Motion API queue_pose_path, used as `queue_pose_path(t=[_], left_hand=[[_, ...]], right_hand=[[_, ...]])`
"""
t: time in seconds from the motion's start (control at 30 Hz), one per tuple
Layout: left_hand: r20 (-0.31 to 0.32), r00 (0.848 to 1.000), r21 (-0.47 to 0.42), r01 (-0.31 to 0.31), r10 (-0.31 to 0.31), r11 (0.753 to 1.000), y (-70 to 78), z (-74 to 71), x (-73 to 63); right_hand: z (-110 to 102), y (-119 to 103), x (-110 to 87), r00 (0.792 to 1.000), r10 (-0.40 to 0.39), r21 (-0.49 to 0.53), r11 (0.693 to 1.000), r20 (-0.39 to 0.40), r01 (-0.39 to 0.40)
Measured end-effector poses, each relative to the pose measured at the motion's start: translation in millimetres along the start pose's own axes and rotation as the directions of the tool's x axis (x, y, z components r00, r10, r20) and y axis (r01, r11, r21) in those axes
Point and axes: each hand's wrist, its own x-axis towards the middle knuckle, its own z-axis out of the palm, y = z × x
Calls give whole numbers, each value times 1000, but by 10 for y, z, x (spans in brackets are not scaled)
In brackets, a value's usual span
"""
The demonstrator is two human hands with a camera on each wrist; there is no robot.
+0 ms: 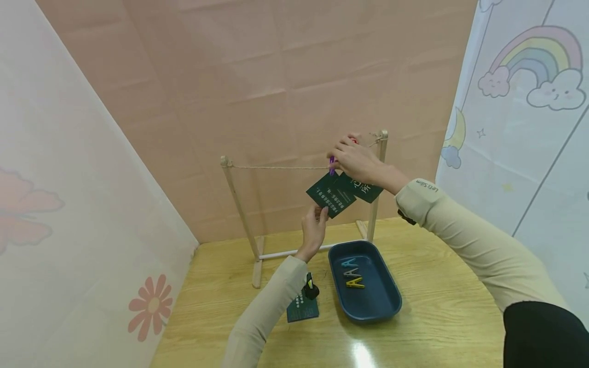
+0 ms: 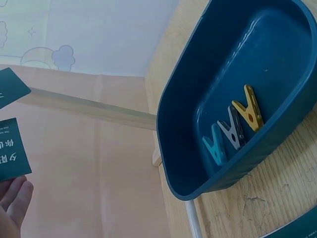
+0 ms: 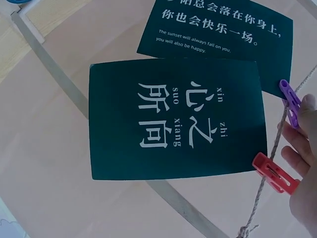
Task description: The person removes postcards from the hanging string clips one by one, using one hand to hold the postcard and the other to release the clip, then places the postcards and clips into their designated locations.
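A dark green card with white lettering (image 1: 326, 193) hangs at the rope (image 1: 280, 167), its upper corner at a purple clothespin (image 3: 290, 101). My right hand (image 1: 358, 159) pinches that clothespin on the rope. My left hand (image 1: 314, 230) holds the card's lower corner between thumb and fingers. Partly overlapping it, a second green card (image 3: 173, 124) hangs from a red clothespin (image 3: 270, 171), which sits close to my right palm. In the left wrist view, only the fingertips (image 2: 20, 201) of my left hand show, against the card's edge.
A wooden frame (image 1: 239, 204) holds the rope, with a white bar (image 1: 280, 254) low down. In front stands a dark blue basin (image 1: 368, 309) with blue, grey and yellow clothespins (image 1: 355, 282). More green card (image 1: 302, 309) lies on the wooden table (image 1: 207, 306), partly under my left forearm.
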Motion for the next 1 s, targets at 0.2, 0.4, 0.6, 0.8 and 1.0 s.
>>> queue_pose_path(t=[0.2,0.4,0.6,0.8,1.0], left_hand=[[-9,1000,-21,-2,2,1000,-20,4,12],[-16,1000,-23,-1,1,1000,-18,-8,32],[-13,1000,-24,0,0,1000,-21,-8,34],[-30,999,-14,-42,41,999,-15,-16,30],[-32,998,-21,-51,50,998,-18,-18,16]], right_hand=[[-18,-2,1,1000,18,32,999,13,-18],[-40,-20,-2,1000,10,43,999,-26,-8],[-9,-37,-11,992,29,53,998,-123,-22],[14,-64,-13,983,36,59,998,-182,-26],[35,-84,-17,972,40,72,997,-232,-24]])
